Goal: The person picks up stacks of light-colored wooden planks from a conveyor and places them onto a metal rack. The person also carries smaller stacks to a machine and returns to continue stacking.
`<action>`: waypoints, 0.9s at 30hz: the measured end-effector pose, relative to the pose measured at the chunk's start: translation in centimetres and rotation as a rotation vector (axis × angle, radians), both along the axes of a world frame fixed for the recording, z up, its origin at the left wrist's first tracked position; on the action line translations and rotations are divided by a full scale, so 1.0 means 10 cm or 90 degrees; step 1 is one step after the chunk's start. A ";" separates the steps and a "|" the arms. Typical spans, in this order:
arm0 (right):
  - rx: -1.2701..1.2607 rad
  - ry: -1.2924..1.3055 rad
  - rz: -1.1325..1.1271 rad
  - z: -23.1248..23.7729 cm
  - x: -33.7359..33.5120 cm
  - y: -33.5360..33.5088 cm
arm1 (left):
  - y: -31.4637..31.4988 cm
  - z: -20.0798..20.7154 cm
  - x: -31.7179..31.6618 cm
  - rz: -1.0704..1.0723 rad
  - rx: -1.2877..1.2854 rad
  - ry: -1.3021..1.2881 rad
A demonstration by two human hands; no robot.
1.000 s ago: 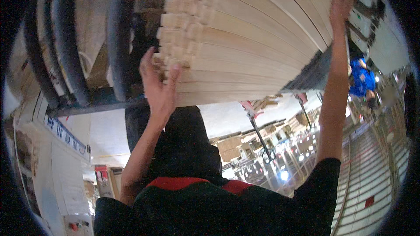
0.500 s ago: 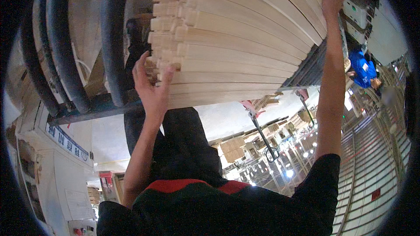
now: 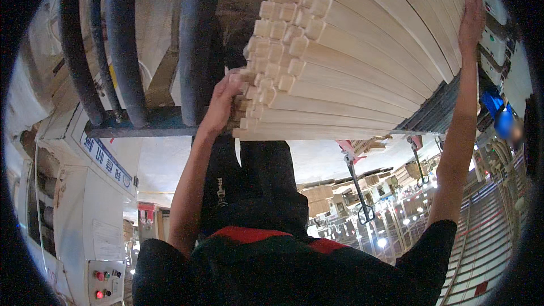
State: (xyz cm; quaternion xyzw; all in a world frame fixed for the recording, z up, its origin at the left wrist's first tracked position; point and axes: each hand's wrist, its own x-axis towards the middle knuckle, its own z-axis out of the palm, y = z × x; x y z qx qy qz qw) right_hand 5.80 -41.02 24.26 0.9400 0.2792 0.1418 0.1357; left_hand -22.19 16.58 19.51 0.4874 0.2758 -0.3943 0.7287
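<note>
A broad stack of pale wooden slats [image 3: 362, 73] fans across the top of the view, its squared ends stepped in uneven layers on the left. Against the lower of these ends my left hand [image 3: 225, 96] is closed, fingers bent and slightly blurred on the slats. My right hand [image 3: 471, 22] lies along the slats' far right side, fingers stretched out and close together. Its palm is hidden. Under the slats' right part shows a dark ribbed surface [image 3: 433, 105].
Thick dark bars [image 3: 198, 45] rise from a dark rail [image 3: 141, 128] left of the slats. A white machine cabinet [image 3: 99, 204] with a button panel [image 3: 106, 282] stands at the lower left. A blurred person in blue [image 3: 496, 110] is at the far right.
The slats, bars and both hands sit farther right in the view. My left hand's spread fingers and thumb have drawn in against the slat ends. My right hand stays at the slats' right side.
</note>
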 end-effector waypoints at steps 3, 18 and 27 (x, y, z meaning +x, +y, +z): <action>0.056 0.030 -0.059 0.07 -0.04 0.23 | 0.07 -0.10 -0.05 -0.017 -0.075 0.093; 0.116 0.074 -0.093 0.09 -0.02 0.15 | 0.21 -0.47 -0.07 -0.160 -0.263 0.246; 0.141 0.072 -0.094 0.10 -0.08 0.16 | 0.07 -0.36 0.08 -0.148 -0.255 0.346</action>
